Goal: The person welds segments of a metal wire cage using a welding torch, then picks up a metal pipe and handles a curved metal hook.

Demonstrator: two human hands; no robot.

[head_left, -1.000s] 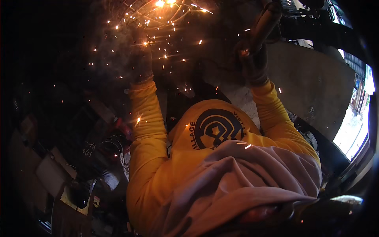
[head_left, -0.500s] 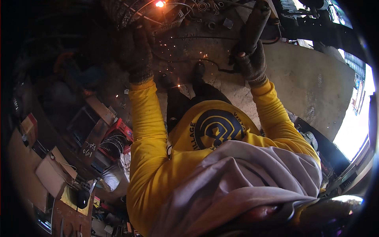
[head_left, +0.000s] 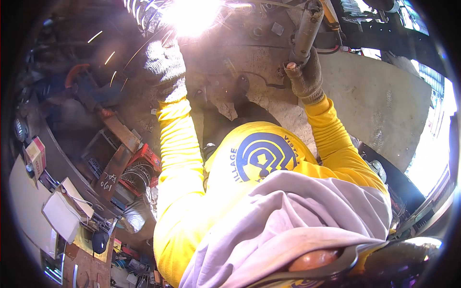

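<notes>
Grey cylinder [head_left: 306, 39] in grasp of right hand [head_left: 308, 79], hold of glare-lit left hand [head_left: 165, 63] unclear

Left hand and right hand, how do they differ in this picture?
The left hand is lit whitish right by the bright glare; the right hand is farther from it and looks brownish.
The right hand grips a grey cylindrical tool; whether the left hand grips anything is unclear.
Both wear knitted gloves with yellow sleeves.
</notes>
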